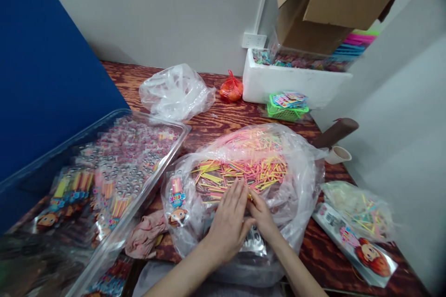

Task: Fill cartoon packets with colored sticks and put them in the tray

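Note:
A large clear plastic bag (303,222) lies spread in front of me, full of thin pink and yellow sticks (251,169). Over its near part, my left hand (230,218) is held flat, fingers stretched out side by side. My right hand (263,216) is closed against it, fingers curled. A small yellow bit shows at the right fingertips; what they hold is mostly hidden. Beneath the hands lies a silvery packet (256,243), partly covered. A filled packet of sticks with a cartoon figure (177,199) rests on the bag's left side.
At left, a clear tub (174,144) holds many filled packets. A pink cloth (146,234) lies beside it. Behind are a crumpled bag (177,93), oranges in a red bag (231,89), a green basket (284,112) and a foam box (292,83). Printed packaging (355,243) lies right.

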`<state>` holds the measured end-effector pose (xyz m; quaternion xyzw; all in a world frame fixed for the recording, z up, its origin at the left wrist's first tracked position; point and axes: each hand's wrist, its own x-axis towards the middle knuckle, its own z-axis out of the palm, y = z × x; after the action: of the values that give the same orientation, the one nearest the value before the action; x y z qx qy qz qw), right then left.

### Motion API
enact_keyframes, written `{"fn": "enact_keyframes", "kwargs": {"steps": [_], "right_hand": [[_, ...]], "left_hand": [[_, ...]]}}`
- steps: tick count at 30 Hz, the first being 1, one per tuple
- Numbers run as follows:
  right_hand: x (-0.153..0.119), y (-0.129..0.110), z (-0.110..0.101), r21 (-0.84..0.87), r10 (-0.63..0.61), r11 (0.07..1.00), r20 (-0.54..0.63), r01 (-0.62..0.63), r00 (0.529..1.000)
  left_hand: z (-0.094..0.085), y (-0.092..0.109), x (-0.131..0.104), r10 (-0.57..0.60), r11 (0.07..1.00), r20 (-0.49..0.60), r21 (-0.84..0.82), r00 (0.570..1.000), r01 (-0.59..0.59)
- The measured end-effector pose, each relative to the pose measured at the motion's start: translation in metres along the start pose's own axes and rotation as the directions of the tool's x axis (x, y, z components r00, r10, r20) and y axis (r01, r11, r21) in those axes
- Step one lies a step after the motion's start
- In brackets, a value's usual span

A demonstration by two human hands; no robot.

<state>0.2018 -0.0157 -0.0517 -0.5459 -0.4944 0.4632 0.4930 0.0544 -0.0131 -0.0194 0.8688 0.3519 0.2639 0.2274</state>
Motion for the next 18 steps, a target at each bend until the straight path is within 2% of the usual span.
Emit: {"fn": "enact_keyframes", "kwargs": {"steps": [2, 3, 6, 8, 12, 15, 18], "right_hand": [[-0.001, 0.005, 0.0, -0.001, -0.023, 1.0, 0.004, 0.023, 1.0], [-0.002, 0.006, -0.001, -0.005, -0.022, 1.0, 0.015, 0.022, 1.0], [-0.004, 0.006, -0.002, -0.021, -0.01, 1.0, 0.045, 0.011, 0.999], [-0.005, 0.004, -0.003, -0.028, -0.019, 0.999, 0.049, 0.02, 0.999], [-0.005, 0.003, -0.004, -0.009, -0.039, 0.999, 0.044, 0.039, 0.998], [-0.005, 0.004, -0.004, 0.027, -0.031, 0.999, 0.042, 0.03, 0.999], [-0.005, 0.005, -0.005, 0.03, -0.04, 0.999, 0.042, 0.039, 0.998]], "left_hand": [[0.001, -0.001, -0.001, 0.025, 1.0, 0.055, -0.016, 0.998, -0.024], [0.001, -0.003, -0.005, 0.003, 1.0, 0.051, -0.02, 0.999, -0.002], [-0.006, -0.007, -0.02, -0.144, 0.989, 0.013, -0.012, 0.989, 0.144], [-0.01, -0.007, -0.029, -0.188, 0.982, 0.083, 0.032, 0.979, 0.186], [-0.013, -0.002, -0.03, -0.186, 0.968, 0.243, 0.211, 0.952, 0.135], [-0.01, 0.003, -0.022, -0.231, 0.94, 0.289, 0.311, 0.929, 0.137], [-0.006, 0.008, -0.015, -0.263, 0.918, 0.291, 0.37, 0.92, 0.145]]}}
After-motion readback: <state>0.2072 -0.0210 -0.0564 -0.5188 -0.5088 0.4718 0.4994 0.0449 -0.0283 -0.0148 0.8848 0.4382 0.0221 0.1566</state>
